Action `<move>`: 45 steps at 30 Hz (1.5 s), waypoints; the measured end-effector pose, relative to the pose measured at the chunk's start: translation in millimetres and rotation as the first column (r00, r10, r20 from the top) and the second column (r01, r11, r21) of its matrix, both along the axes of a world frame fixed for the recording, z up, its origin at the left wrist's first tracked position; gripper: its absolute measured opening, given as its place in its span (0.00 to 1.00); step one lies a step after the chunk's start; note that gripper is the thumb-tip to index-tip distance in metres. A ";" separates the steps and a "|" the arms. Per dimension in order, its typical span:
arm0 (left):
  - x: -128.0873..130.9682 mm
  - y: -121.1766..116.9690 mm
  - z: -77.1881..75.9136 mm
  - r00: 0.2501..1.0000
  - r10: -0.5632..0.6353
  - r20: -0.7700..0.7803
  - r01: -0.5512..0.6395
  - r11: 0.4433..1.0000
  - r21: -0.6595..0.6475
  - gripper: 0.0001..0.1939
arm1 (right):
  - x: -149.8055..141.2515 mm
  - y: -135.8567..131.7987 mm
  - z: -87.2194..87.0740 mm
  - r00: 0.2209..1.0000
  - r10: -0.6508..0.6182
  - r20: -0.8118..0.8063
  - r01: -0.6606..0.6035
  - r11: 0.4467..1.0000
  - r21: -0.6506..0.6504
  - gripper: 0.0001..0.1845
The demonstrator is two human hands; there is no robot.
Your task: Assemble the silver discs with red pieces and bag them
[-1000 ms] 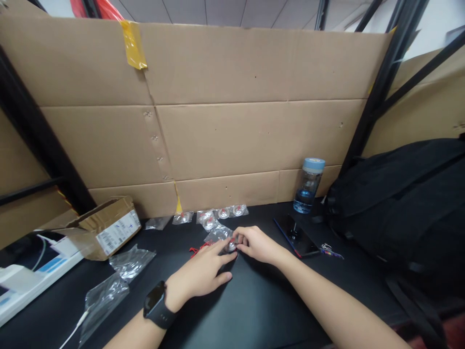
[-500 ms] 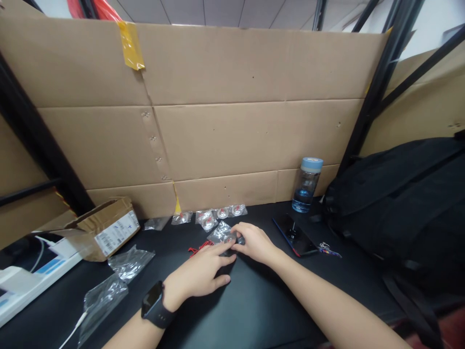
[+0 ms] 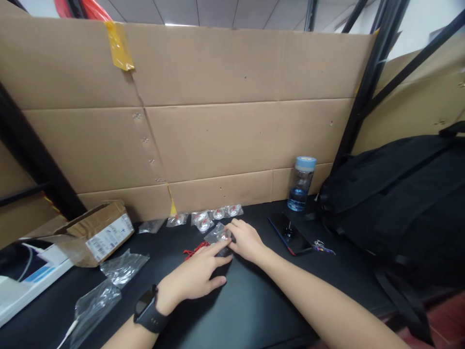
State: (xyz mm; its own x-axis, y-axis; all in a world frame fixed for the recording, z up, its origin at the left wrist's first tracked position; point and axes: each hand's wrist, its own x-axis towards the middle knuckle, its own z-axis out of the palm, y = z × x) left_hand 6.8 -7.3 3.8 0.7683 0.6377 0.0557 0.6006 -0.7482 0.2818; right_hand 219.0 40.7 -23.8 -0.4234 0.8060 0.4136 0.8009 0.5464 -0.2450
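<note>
Both my hands meet over a small clear plastic bag [image 3: 214,233] on the dark table. My right hand [image 3: 247,241] is closed, its thumb and fingers pinching the near right part of the bag; a shiny round item at the fingertips is too small to name. From the left, my left hand [image 3: 198,275] reaches in with its index fingertip touching the bag beside the right thumb. Its other fingers and thumb are spread, palm down. Red cords [image 3: 196,250] lie just behind the left hand, partly hidden by it.
Several small bags with round silvery items [image 3: 203,222] line the cardboard wall [image 3: 214,145]. Empty plastic bags [image 3: 125,269], an open carton [image 3: 109,235] and a power strip [image 3: 54,266] are left. A phone [image 3: 290,233], keys [image 3: 322,247], water bottle [image 3: 301,186] and black backpack [image 3: 395,194] are right.
The whole view has shifted slightly, so things appear farther left. A dark roundish piece seen at my right fingertips is now hidden. Both hands stay together at the bag.
</note>
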 end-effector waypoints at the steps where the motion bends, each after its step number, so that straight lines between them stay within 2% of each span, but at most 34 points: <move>1: 0.0 0.5 -1.2 1.000 0.003 0.001 -0.003 1.000 0.002 0.27 | -0.5 1.2 -0.3 1.000 -0.010 0.001 0.010 1.000 0.003 0.15; 3: 0.1 1.6 -3.8 1.000 0.004 0.011 -0.004 1.000 0.015 0.25 | 0.5 1.7 0.9 1.000 -0.001 -0.011 0.001 1.000 -0.006 0.13; 5: 0.7 3.0 -5.3 0.999 0.002 0.041 -0.004 0.999 0.043 0.21 | 4.9 0.1 4.6 0.997 0.064 -0.038 -0.066 0.997 -0.034 0.12; 8: 1.8 6.9 -4.9 0.988 0.018 0.154 -0.031 0.996 0.087 0.16 | 16.7 -2.3 11.9 0.976 0.190 -0.106 -0.199 0.976 -0.086 0.13; 10: 2.0 11.6 -4.5 0.968 0.039 0.249 -0.066 0.993 0.100 0.17 | 25.0 -1.2 14.7 0.962 0.227 -0.148 -0.244 0.964 -0.107 0.11; 13: 1.5 20.5 -6.8 0.941 0.092 0.324 -0.141 0.981 0.130 0.23 | 31.8 4.5 13.1 0.947 0.264 -0.185 -0.291 0.946 -0.142 0.20; 15: 1.7 25.9 -10.3 0.936 0.139 0.324 -0.200 0.966 0.165 0.23 | 31.7 8.4 10.0 0.943 0.262 -0.204 -0.294 0.944 -0.148 0.25; 20: 5.0 31.1 -17.1 0.928 0.193 0.320 -0.274 0.933 0.231 0.06 | 27.6 10.8 7.1 0.929 0.265 -0.258 -0.305 0.943 -0.131 0.26; 23: 6.4 30.1 -16.9 0.894 0.226 0.387 -0.330 0.916 0.227 0.04 | 30.4 9.5 8.9 0.924 0.282 -0.258 -0.326 0.933 -0.149 0.29; 27: 6.4 28.4 -14.9 0.819 0.279 0.501 -0.395 0.908 0.140 0.06 | 35.0 8.1 10.2 0.942 0.258 -0.217 -0.300 0.935 -0.189 0.29; 31: 7.6 26.2 -13.3 0.760 0.309 0.572 -0.400 0.916 0.037 0.08 | 28.2 7.2 9.1 0.954 0.177 -0.240 -0.226 0.955 -0.195 0.19; 33: 9.1 24.5 -12.7 0.732 0.311 0.606 -0.376 0.926 -0.021 0.08 | 22.5 6.9 8.3 0.950 0.153 -0.271 -0.206 0.962 -0.180 0.10; 35: 10.6 23.2 -12.7 0.703 0.310 0.640 -0.340 0.937 -0.080 0.08 | 18.4 7.0 7.5 0.948 0.135 -0.289 -0.188 0.969 -0.161 0.06; 41: 9.9 29.7 -19.3 0.583 0.375 0.721 -0.220 0.927 -0.305 0.10 | 18.8 8.3 6.2 0.948 0.050 -0.314 -0.126 0.965 -0.229 0.08; 45: 6.7 38.3 -25.2 0.501 0.398 0.769 -0.080 0.905 -0.417 0.13 | 18.9 7.9 5.1 0.884 0.071 -0.461 -0.245 0.912 -0.329 0.13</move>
